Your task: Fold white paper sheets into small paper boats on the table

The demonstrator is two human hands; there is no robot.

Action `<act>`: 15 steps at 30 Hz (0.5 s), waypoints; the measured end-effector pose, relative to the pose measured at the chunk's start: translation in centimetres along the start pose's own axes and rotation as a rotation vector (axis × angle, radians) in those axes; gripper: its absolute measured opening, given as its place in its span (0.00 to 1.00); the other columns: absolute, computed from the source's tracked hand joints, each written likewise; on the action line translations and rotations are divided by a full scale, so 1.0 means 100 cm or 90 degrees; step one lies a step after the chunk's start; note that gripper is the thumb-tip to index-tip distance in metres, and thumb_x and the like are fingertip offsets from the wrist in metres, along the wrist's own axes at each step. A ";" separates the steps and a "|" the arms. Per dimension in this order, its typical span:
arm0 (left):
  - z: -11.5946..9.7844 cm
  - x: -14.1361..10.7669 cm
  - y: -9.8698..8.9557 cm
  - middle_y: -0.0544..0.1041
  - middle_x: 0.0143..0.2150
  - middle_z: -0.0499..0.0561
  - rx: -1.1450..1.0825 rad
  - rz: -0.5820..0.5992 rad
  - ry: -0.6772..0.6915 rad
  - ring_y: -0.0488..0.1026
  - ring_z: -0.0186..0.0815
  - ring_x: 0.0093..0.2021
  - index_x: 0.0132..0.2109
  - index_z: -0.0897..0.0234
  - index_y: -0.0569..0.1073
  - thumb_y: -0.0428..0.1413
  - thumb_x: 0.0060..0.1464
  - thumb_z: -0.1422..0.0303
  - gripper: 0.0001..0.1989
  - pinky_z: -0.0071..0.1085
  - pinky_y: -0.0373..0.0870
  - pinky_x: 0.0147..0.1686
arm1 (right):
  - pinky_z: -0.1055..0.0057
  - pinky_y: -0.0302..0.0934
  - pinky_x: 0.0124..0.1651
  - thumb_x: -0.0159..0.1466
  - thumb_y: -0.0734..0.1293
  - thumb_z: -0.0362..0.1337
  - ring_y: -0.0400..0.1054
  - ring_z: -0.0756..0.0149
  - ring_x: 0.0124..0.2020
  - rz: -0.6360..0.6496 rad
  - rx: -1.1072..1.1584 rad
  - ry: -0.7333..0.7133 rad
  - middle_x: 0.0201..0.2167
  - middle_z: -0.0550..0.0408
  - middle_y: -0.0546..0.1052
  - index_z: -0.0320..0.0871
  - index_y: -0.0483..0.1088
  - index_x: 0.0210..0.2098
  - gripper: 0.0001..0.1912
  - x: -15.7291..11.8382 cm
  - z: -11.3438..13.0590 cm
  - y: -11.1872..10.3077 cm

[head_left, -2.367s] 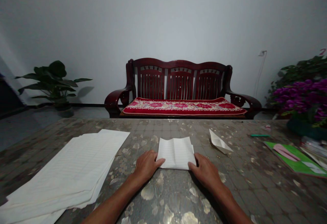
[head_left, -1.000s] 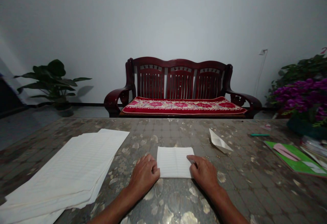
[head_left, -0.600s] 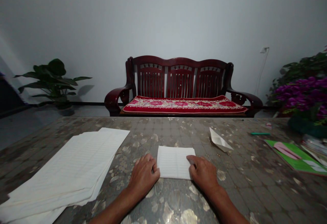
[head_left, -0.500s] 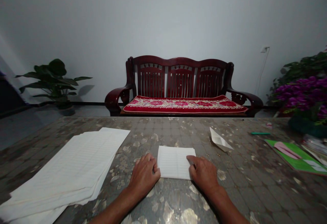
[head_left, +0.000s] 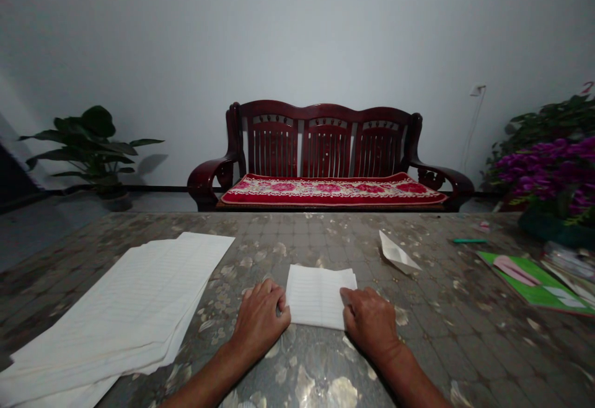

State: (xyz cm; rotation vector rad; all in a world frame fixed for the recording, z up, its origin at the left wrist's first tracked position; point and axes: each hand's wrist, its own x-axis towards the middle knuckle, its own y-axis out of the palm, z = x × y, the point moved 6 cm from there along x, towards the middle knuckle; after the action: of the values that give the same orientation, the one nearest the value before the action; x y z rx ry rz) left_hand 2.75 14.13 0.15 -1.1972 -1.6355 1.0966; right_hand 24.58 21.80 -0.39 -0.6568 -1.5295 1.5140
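The folded lined sheet (head_left: 318, 296) now lies flat on the worktop (head_left: 297, 234), its raised flap from the earlier view gone. My left hand (head_left: 259, 318) curls at the sheet's left edge; I can't tell whether it pinches. My right hand (head_left: 369, 321) presses flat, unpinched, on its right edge. The paper stack (head_left: 116, 309) sits left of the sheet.

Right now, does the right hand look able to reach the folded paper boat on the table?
Probably yes: the right hand rests at the edge of the folded lined sheet, and nothing shows between it and the folded paper boat.
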 end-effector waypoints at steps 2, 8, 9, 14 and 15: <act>0.000 0.000 0.000 0.74 0.39 0.50 -0.003 0.003 -0.001 0.71 0.42 0.44 0.32 0.61 0.73 0.51 0.53 0.71 0.06 0.37 0.58 0.43 | 0.70 0.51 0.38 0.59 0.64 0.30 0.70 0.60 0.40 -0.006 -0.004 -0.003 0.35 0.54 0.81 0.49 0.77 0.42 0.15 0.001 0.000 0.001; 0.017 0.005 -0.008 0.75 0.39 0.50 0.016 0.014 -0.040 0.71 0.42 0.44 0.31 0.61 0.73 0.51 0.54 0.70 0.07 0.36 0.58 0.43 | 0.69 0.52 0.42 0.62 0.64 0.32 0.69 0.60 0.43 0.013 -0.004 -0.066 0.38 0.53 0.80 0.48 0.77 0.43 0.13 0.026 0.012 0.000; 0.020 0.005 -0.010 0.75 0.39 0.50 0.025 0.015 -0.051 0.71 0.42 0.44 0.31 0.61 0.73 0.51 0.55 0.70 0.07 0.36 0.58 0.43 | 0.69 0.52 0.42 0.63 0.64 0.32 0.69 0.60 0.44 0.023 -0.002 -0.085 0.38 0.53 0.80 0.47 0.76 0.43 0.12 0.033 0.017 0.000; 0.026 0.006 -0.016 0.76 0.40 0.51 0.066 0.012 -0.080 0.72 0.42 0.44 0.36 0.61 0.73 0.50 0.57 0.70 0.07 0.36 0.59 0.43 | 0.69 0.51 0.42 0.62 0.64 0.32 0.67 0.59 0.44 0.036 -0.013 -0.124 0.38 0.52 0.79 0.46 0.76 0.41 0.10 0.050 0.030 0.003; 0.026 0.006 -0.016 0.76 0.40 0.51 0.060 0.013 -0.080 0.72 0.41 0.45 0.37 0.61 0.73 0.51 0.56 0.70 0.06 0.36 0.59 0.44 | 0.69 0.51 0.42 0.62 0.64 0.32 0.67 0.59 0.44 0.032 -0.013 -0.124 0.38 0.52 0.79 0.46 0.76 0.41 0.10 0.050 0.030 0.003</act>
State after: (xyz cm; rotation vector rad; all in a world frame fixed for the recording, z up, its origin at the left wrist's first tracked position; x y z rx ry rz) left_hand -0.21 14.01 0.97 -1.1048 -1.6504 1.2696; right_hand 19.49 24.51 0.67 -0.5771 -1.6866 1.6412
